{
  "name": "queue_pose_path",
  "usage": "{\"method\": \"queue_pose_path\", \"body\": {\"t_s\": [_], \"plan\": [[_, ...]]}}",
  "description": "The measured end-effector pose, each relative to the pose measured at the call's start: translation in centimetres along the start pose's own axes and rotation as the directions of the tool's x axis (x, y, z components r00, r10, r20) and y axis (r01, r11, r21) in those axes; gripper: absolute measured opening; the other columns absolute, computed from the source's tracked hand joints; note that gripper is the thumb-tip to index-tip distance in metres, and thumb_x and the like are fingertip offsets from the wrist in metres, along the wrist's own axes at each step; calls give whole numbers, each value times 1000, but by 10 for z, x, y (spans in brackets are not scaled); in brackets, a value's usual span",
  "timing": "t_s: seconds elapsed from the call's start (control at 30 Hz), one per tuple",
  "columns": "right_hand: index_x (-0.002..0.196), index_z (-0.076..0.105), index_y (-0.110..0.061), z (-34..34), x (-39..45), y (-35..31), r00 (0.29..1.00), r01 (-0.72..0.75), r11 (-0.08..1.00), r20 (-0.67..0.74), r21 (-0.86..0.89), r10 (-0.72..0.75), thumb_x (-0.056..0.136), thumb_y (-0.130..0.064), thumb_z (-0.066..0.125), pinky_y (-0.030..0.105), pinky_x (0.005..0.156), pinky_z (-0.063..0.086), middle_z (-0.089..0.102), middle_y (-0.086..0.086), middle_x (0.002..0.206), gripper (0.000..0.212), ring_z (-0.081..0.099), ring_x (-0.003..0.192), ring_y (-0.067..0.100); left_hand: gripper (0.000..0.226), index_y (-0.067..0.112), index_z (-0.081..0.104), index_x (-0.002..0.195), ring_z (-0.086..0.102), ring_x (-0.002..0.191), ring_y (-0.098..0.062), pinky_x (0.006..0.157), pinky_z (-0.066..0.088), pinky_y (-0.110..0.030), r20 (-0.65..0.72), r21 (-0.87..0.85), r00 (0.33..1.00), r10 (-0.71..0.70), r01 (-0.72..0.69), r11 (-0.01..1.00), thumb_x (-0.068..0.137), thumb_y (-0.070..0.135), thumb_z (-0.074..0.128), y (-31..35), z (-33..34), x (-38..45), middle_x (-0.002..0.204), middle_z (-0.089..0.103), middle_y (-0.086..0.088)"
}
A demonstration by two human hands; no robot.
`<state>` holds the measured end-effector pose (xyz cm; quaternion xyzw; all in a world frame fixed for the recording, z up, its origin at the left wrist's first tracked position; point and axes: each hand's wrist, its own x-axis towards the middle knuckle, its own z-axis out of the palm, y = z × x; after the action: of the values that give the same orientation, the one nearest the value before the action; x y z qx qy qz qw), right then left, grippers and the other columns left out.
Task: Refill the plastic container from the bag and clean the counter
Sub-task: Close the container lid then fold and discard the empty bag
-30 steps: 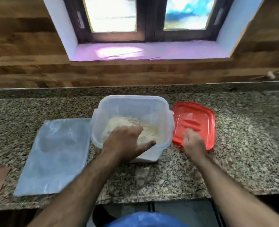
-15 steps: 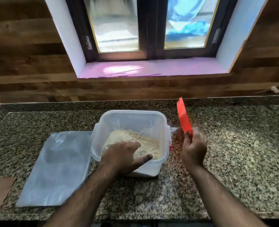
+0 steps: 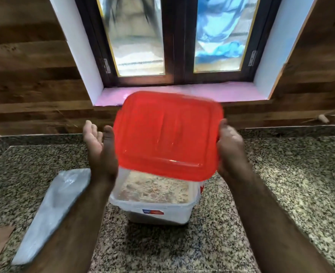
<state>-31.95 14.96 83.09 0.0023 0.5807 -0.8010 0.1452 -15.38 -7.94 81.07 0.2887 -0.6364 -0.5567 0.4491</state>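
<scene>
Lidding step; your right hand (image 3: 230,148) grips red lid (image 3: 168,134) over container (image 3: 154,211); left hand (image 3: 101,148) open beside it; next, align corners w/ rim, press.

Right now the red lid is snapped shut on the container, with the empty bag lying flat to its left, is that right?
Not quite. In the head view the red lid is not on the container; it is held tilted in the air above it, the right hand gripping its edge, and the grainy filling shows. The bag does lie flat to its left.
</scene>
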Motion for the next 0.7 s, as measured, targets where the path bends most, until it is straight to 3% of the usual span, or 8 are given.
{"method": "queue_pose_path", "body": {"t_s": [0.07, 0.1, 0.23, 0.33, 0.43, 0.47, 0.6, 0.7], "plan": [[118, 67, 5, 1, 2, 17, 971, -225, 971, 66, -77, 230, 112, -42, 51, 61, 86, 63, 75, 15, 83, 50, 73, 72, 29, 61, 20, 53, 151, 71, 112, -14, 87, 60, -30, 93, -52, 974, -206, 211, 976, 105, 59, 60, -7, -14, 15, 130, 74, -4], [116, 68, 6, 3, 2, 26, 959, -275, 955, 45, -112, 281, 113, -39, 50, 59, 85, 63, 75, 14, 81, 49, 71, 68, 26, 56, 22, 61, 142, 75, 101, -18, 80, 63, -34, 132, 9, 956, -263, 264, 964, 102, 61, 64, -14, -21, 18, 114, 79, -1], [103, 70, -9, 12, -6, 65, 985, -169, 916, -92, -363, 145, 113, -37, 47, 53, 88, 64, 76, 12, 99, 37, 75, 94, 32, 59, 27, 62, 145, 72, 116, -21, 100, 61, -47, 120, 375, 959, -257, 196, 906, 95, 57, 73, -42, -31, 9, 129, 73, 2], [105, 66, -24, 17, -18, 76, 996, -3, 831, -74, -557, -46, 99, -67, 42, 52, 98, 58, 73, 5, 114, 50, 69, 110, 30, 59, 23, 58, 150, 71, 113, -22, 102, 59, -44, 110, 477, 968, -226, 148, 866, 98, 42, 77, -53, -27, 5, 125, 70, 2], [145, 53, -21, 10, -21, 88, 997, -3, 548, -43, -837, -59, 96, -74, 49, 54, 114, 43, 59, 6, 141, 72, 49, 136, 32, 62, 22, 57, 153, 70, 115, -26, 102, 59, -46, 158, 551, 949, -273, 145, 822, 97, 41, 77, -61, -26, 7, 131, 71, -3], [151, 48, -19, 7, -22, 92, 999, -27, 526, -44, -850, -19, 95, -73, 53, 56, 112, 45, 58, 7, 142, 78, 51, 134, 31, 65, 22, 54, 155, 69, 117, -26, 103, 58, -46, 181, 594, 942, -283, 125, 795, 98, 43, 76, -62, -26, 7, 135, 70, -4], [145, 49, -17, -1, -27, 100, 996, -89, 758, -33, -646, 88, 100, -57, 64, 44, 82, 65, 70, 4, 120, 61, 72, 99, 22, 75, 22, 43, 164, 62, 133, -29, 111, 53, -50, 265, 679, 922, -281, 29, 734, 100, 51, 70, -66, -27, 12, 155, 59, -6], [127, 55, -26, -2, -26, 101, 994, -103, 839, -22, -534, 107, 98, -47, 71, 51, 80, 67, 73, 4, 113, 39, 76, 94, 23, 78, 21, 34, 169, 53, 145, -29, 119, 47, -52, 301, 682, 888, -348, 54, 729, 104, 52, 64, -70, -26, 22, 165, 48, -7]]}}
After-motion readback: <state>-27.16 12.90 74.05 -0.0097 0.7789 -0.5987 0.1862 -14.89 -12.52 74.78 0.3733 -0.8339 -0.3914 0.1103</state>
